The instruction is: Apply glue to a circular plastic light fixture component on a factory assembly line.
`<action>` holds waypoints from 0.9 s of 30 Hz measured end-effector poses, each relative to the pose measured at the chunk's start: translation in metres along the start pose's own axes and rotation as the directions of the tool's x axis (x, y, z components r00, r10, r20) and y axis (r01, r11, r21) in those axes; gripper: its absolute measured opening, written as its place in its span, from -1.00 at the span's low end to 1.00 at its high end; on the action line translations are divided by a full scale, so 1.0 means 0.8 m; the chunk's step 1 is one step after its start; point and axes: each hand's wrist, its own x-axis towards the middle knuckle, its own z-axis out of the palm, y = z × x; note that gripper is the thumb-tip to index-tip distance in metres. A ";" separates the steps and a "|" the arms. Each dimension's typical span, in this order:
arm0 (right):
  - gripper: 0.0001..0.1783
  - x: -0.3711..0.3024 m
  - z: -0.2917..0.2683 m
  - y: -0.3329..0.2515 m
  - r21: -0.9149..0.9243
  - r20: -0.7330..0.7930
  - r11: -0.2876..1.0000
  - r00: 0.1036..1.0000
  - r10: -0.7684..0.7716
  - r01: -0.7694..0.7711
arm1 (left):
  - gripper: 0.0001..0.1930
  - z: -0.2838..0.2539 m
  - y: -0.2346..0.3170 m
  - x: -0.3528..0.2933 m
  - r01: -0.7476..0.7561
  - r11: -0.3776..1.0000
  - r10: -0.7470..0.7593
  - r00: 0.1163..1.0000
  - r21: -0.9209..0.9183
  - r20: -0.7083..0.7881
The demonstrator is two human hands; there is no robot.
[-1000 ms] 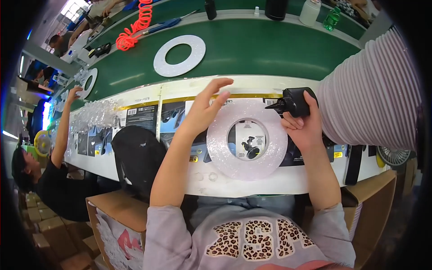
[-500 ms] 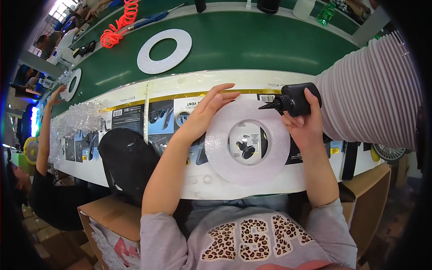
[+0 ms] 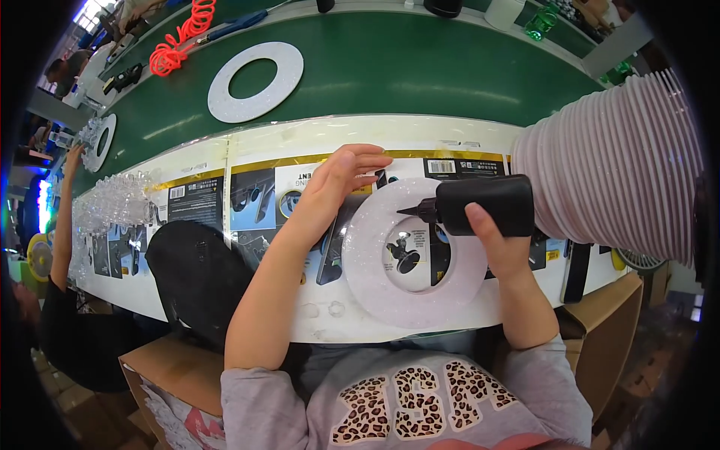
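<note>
The white foam ring (image 3: 415, 259) lies flat on the table (image 3: 420, 82) edge, likely light, soft and easily dented; best held at its outer rim. The left hand (image 3: 341, 180), fingers spread, presses beside the ring's upper-left rim. The right hand (image 3: 495, 244) grips a black nozzle bottle (image 3: 480, 204) over the ring. Cardboard boxes (image 3: 161, 375) below the ring; contents hidden.

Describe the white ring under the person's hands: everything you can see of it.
The white ring is a flat, wide disc with a large round hole, translucent and slightly glittery, plastic by the look. It lies flat on the printed sheets at the bench's near edge. The left hand rests at its upper left rim. The right hand holds a black tool whose pointed tip meets the ring's top edge. Printed pictures show through the hole.
</note>
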 end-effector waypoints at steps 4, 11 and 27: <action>-0.78 -0.003 0.006 -0.003 0.046 0.017 0.998 0.999 0.048 -0.049 | -0.45 -0.003 -0.002 -0.001 0.025 1.000 -0.025 1.000 0.001 -0.018; -0.76 -0.004 0.006 -0.002 0.115 -0.018 0.991 0.997 0.078 -0.075 | -0.51 -0.004 -0.001 -0.001 0.047 0.999 -0.047 0.998 -0.007 -0.036; -0.80 0.001 0.009 -0.004 0.076 0.022 0.995 0.998 0.060 -0.061 | -0.53 -0.005 -0.004 0.002 0.049 0.999 -0.049 0.998 0.002 -0.032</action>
